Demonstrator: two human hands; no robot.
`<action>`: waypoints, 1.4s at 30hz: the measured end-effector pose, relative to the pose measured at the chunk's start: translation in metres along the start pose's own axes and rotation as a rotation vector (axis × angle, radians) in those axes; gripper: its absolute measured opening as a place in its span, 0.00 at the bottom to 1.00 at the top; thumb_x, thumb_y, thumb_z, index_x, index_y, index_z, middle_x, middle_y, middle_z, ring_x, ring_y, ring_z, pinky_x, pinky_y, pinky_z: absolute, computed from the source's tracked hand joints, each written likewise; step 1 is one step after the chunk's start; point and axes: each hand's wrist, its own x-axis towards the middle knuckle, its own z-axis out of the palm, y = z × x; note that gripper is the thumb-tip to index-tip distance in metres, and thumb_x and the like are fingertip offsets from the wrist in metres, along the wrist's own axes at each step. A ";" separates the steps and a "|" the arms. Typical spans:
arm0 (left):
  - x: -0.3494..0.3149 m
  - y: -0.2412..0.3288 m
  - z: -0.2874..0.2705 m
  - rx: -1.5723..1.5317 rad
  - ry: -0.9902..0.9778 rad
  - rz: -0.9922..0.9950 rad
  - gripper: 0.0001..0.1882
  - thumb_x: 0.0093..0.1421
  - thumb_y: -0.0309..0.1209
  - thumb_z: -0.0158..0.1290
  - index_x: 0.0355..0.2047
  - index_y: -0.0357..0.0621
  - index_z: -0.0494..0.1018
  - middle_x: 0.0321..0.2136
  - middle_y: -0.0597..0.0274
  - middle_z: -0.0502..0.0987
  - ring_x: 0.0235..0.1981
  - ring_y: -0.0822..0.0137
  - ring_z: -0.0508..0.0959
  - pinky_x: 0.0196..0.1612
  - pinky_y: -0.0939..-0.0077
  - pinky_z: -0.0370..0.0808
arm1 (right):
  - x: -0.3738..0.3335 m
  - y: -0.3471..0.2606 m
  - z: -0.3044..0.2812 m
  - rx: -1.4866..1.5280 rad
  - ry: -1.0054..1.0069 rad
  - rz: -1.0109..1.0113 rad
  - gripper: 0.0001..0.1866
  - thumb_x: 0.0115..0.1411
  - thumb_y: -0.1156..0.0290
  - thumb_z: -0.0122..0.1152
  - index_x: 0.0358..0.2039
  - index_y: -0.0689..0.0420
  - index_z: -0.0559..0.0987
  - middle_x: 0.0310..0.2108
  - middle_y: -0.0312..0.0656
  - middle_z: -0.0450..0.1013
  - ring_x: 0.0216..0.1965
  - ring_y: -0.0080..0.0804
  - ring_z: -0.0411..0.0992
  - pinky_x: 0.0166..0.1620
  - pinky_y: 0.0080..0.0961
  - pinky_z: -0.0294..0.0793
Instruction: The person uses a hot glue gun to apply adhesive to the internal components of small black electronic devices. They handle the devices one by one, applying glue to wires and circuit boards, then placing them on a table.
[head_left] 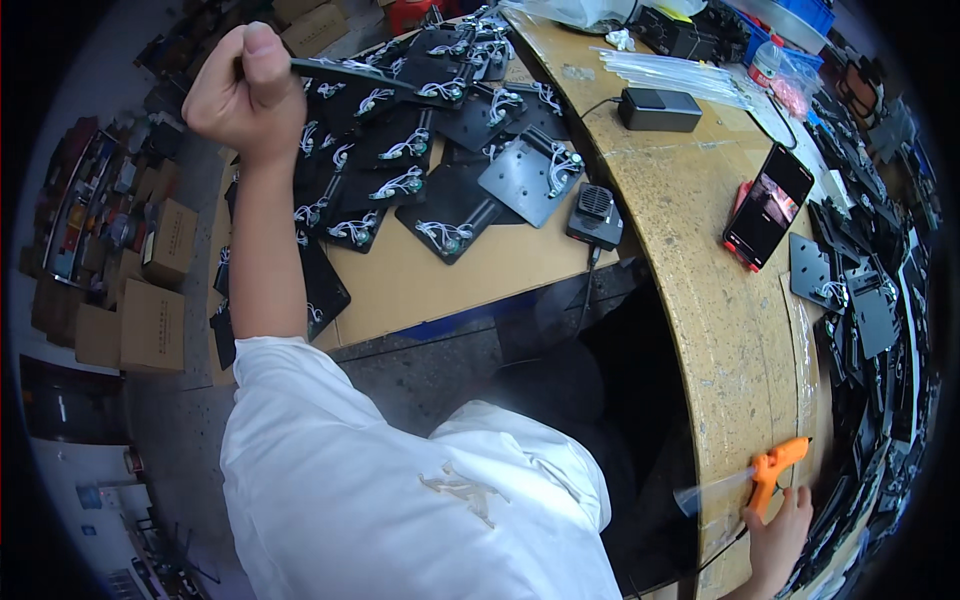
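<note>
At the upper left, my left hand [252, 100] is closed with the thumb on top, gripping a flat black plate [350, 74] that I see nearly edge-on. The plate extends to the right over many similar black plates [375, 185] with white wires and small round parts. My right hand [782, 540], at the lower right, has its thumb and fingers spread beside the lower handle end of an orange hot glue gun [775, 470]. Most of the gun's handle shows uncovered; any contact there is unclear. A blurred, clear glue stick [712, 492] sticks out of the gun's back.
A phone [768, 208] leans on a red stand on the worn workbench [690, 290]. Nearby are a black power adapter [660, 110], clear sticks [680, 76] and a bottle [767, 60]. A small black fan-like device [594, 215] sits at the cardboard's edge. Black plates [870, 310] crowd the right.
</note>
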 end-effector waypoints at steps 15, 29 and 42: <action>-0.028 0.096 -0.130 -0.162 -0.265 0.021 0.29 0.58 0.57 0.52 0.25 0.38 0.69 0.23 0.61 0.71 0.23 0.62 0.73 0.31 0.61 0.69 | 0.057 -0.381 -0.114 1.349 -0.632 -1.058 0.07 0.62 0.74 0.56 0.32 0.64 0.80 0.17 0.33 0.71 0.15 0.16 0.68 0.18 0.14 0.67; -0.122 -0.228 -0.185 1.036 -0.432 -0.202 0.23 0.55 0.46 0.58 0.15 0.42 0.68 0.16 0.55 0.72 0.22 0.52 0.75 0.26 0.59 0.70 | 0.124 -0.158 -0.046 1.301 0.185 -0.425 0.09 0.65 0.70 0.53 0.32 0.62 0.77 0.16 0.29 0.65 0.14 0.09 0.59 0.15 0.09 0.55; -0.165 -0.157 -0.068 0.679 -0.803 -0.400 0.25 0.60 0.52 0.49 0.18 0.43 0.75 0.22 0.55 0.77 0.28 0.51 0.78 0.34 0.55 0.72 | 0.040 -0.107 -0.026 1.161 0.332 -0.141 0.09 0.67 0.72 0.49 0.31 0.61 0.74 0.15 0.29 0.62 0.15 0.10 0.57 0.18 0.09 0.55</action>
